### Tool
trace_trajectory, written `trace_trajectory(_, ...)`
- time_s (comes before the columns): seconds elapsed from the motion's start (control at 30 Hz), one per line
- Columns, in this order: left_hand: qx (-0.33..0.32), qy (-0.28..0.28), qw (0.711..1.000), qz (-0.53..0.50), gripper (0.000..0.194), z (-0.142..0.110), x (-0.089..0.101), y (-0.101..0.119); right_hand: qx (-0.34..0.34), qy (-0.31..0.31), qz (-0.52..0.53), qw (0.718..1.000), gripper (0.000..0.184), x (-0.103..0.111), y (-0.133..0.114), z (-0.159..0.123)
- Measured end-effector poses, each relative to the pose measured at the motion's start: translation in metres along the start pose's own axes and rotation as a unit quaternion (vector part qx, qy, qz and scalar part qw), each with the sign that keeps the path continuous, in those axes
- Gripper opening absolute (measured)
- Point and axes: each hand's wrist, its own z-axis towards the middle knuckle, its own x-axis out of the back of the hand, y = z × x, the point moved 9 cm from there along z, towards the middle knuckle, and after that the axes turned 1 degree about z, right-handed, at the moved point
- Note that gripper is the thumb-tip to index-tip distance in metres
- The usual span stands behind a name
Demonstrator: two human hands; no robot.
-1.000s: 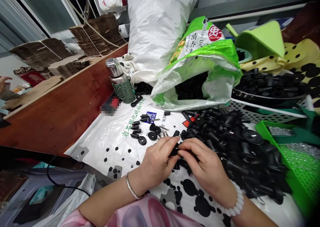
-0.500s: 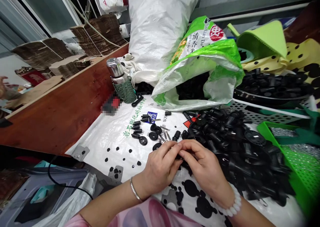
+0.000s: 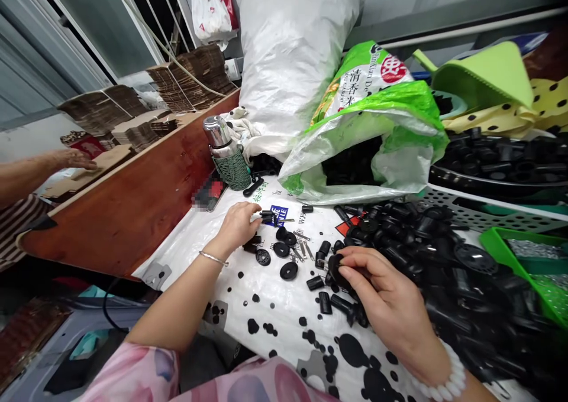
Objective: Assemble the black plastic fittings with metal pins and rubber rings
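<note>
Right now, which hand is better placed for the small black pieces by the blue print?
Probably left: the left hand is at the small black pieces by the blue print; the right hand sits farther off, pinching a dark round part.

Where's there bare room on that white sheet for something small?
Bare white sheet shows between the wooden board and the left forearm. Another patch, dark-spotted, separates that forearm from the black discs. It's crowded around the right hand, beside the black parts heap.

Reddish-brown wooden partition (image 3: pixel 133 213) (pale-edged)
</note>
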Motion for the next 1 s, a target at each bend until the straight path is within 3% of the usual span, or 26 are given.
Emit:
trace_trajectory(0.27,0.0,-0.06,0.998,0.017,0.013,0.01,-0.032,0.005,0.02,0.002,-0.021,1.0,0.004,0.002,-0.008,0.002)
trace_trajectory(0.37,-0.003,-0.058,0.998,0.001,0.011,0.009,-0.03,0.006,0.019,0.004,-0.025,0.999,0.004,0.003,-0.009,0.002)
trace_trajectory(0.5,-0.003,-0.029,0.999,-0.041,0.016,0.0,-0.014,0.013,0.014,0.01,-0.009,1.0,0.003,0.005,-0.007,0.003)
trace_trajectory(0.67,-0.017,-0.014,0.985,-0.169,0.018,-0.021,-0.001,0.042,-0.016,0.012,0.05,0.999,0.004,0.006,-0.003,0.001)
trace_trajectory(0.8,-0.037,-0.041,0.958,-0.281,0.016,-0.035,-0.004,0.074,-0.015,0.029,0.087,0.996,0.004,0.008,-0.005,0.001)
trace_trajectory(0.9,-0.037,-0.063,0.95,-0.302,0.016,-0.042,-0.009,0.091,-0.005,0.037,0.087,0.996,0.004,0.01,-0.008,0.002)
trace_trajectory(1.0,-0.062,-0.049,0.957,-0.278,0.014,-0.045,-0.005,0.102,0.002,0.032,0.083,0.996,0.004,0.009,-0.011,0.001)
